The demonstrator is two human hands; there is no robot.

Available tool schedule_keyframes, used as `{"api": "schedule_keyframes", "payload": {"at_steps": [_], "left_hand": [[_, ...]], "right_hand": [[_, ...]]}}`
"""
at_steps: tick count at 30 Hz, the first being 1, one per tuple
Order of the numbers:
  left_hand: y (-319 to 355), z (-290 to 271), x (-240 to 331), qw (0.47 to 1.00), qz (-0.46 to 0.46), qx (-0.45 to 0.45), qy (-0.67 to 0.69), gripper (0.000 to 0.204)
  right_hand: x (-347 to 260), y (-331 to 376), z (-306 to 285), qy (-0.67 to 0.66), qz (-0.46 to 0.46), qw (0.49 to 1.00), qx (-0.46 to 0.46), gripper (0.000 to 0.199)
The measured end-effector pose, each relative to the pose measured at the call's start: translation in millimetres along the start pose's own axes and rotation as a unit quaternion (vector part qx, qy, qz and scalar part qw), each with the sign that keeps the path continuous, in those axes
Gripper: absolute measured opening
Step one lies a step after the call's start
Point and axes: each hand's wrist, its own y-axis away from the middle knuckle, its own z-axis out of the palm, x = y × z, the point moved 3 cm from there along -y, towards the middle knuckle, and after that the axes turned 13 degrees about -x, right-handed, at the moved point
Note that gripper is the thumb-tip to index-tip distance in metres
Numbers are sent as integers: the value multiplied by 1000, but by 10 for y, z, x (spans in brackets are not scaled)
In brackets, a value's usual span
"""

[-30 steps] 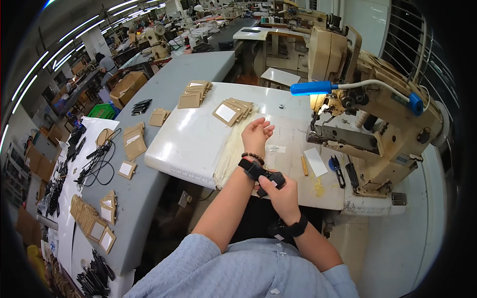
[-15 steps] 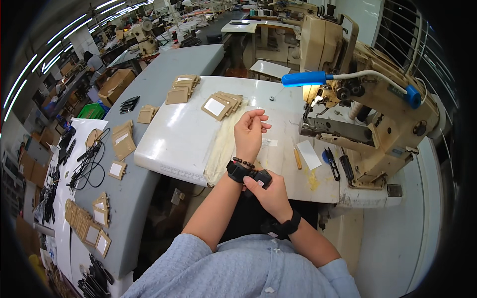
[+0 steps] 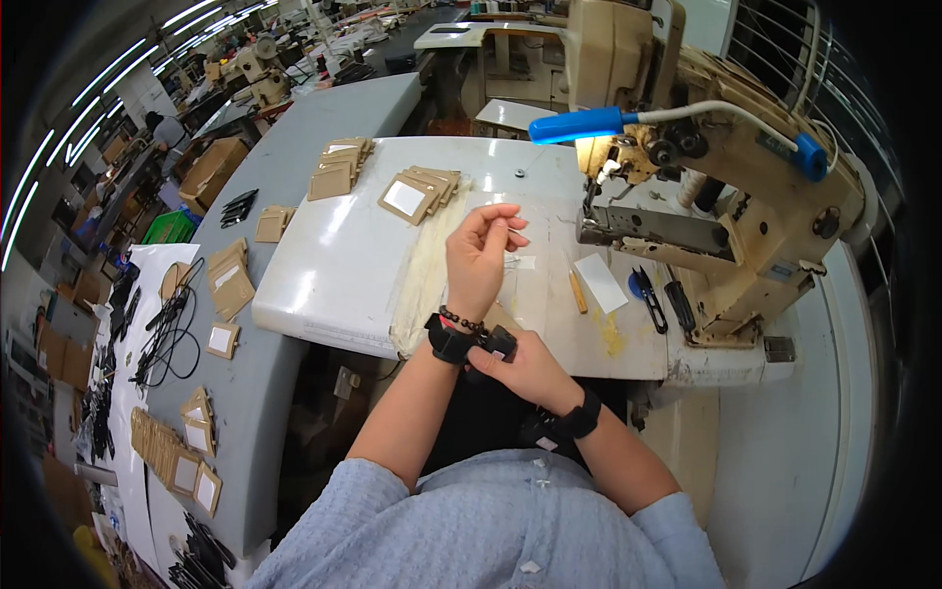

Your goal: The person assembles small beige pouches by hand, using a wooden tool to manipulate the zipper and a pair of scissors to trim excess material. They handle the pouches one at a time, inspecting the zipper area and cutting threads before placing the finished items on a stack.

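To the left of the sewing machine (image 3: 785, 221), and nearer the wearer, the right hand (image 3: 530, 369) was closed on a small black device (image 3: 499, 343), its thumb laid along the near side. The device sat at the left wrist, against a black strap (image 3: 451, 341), with a dark beaded bracelet (image 3: 461, 322) just beside it toward the fingers. The left hand (image 3: 479, 257) hung over the white desk (image 3: 324, 270), left of the machine, half open, its fingers loosely bent and the thumb near them. A black band (image 3: 577, 416) circled the right wrist.

Just left of the machine's base lay black snips (image 3: 652, 302), with a second black tool (image 3: 679, 305) between them and the base. A white card (image 3: 601, 283) and a yellow stick-like tool (image 3: 578, 293) lay a little farther left of the machine. Well to its left, beyond the left hand, stood two overlapping groups of tan pieces (image 3: 403, 199), some with white windows. Farthest left of the machine, a grey desk (image 3: 257, 393) carried more tan pieces and a tangle of black cable (image 3: 175, 344). A blue lamp (image 3: 577, 127) shone at the machine's needle end.
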Motion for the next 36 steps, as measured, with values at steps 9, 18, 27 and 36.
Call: {"api": "schedule_keyframes", "payload": {"at_steps": [9, 18, 27, 36], "left_hand": [[329, 226, 313, 960, -7, -159, -232, 18], [828, 695, 292, 885, 62, -358, -291, 35], [728, 758, 460, 819, 177, -411, -360, 30], [652, 708, 408, 853, 120, -392, -323, 8]], "right_hand": [[-212, -10, -746, 464, -24, 850, 251, 29], [116, -73, -888, 269, 119, 937, 188, 26], [188, -167, -782, 472, 208, 849, 112, 29], [285, -179, -657, 533, 214, 810, 124, 34]]}}
